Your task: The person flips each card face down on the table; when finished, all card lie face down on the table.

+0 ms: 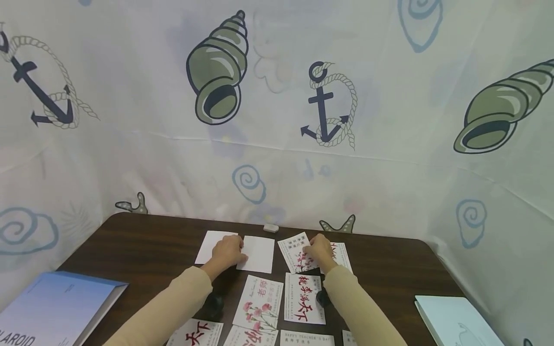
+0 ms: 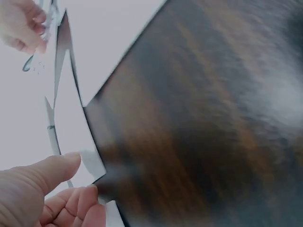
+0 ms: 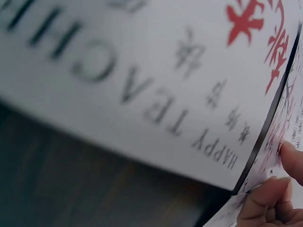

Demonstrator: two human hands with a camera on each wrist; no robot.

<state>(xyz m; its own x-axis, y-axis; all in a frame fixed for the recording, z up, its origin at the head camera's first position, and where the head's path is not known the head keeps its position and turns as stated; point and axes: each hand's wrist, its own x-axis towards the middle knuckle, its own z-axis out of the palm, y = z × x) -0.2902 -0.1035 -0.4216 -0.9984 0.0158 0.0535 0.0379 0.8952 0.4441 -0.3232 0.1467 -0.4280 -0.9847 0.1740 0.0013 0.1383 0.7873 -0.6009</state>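
Near the lower middle of the head view, the left hand (image 1: 227, 252) is laid on two blank cards (image 1: 258, 253) at the far part of the table (image 1: 143, 245). In the left wrist view its thumb and curled fingers (image 2: 71, 203) are seen at the lower left, closed about the corner of a blank card, which appears pinched there. The right hand (image 1: 319, 250) rests just right of centre on a printed card (image 1: 296, 252) with red flowers and characters; another printed card (image 1: 342, 254) lies partly under it. In the right wrist view its fingertips (image 3: 267, 198) are curled at the lower right against a card's edge, beside a card lettered "HAPPY TEACHER'S". Whether that card is truly pinched cannot be told.

More printed cards (image 1: 259, 302) are spread lower in the frame, between the sleeves. A small white eraser-like block (image 1: 270, 228) lies at the table's far edge. A blue folder (image 1: 56, 307) is at the lower left and a pale one (image 1: 454, 319) at the lower right.

The cards are judged light, thin and fairly stiff, yet easily creased, and likely to slide on the smooth table. A corner or edge is best lifted first, then gripped lightly between thumb and fingers.
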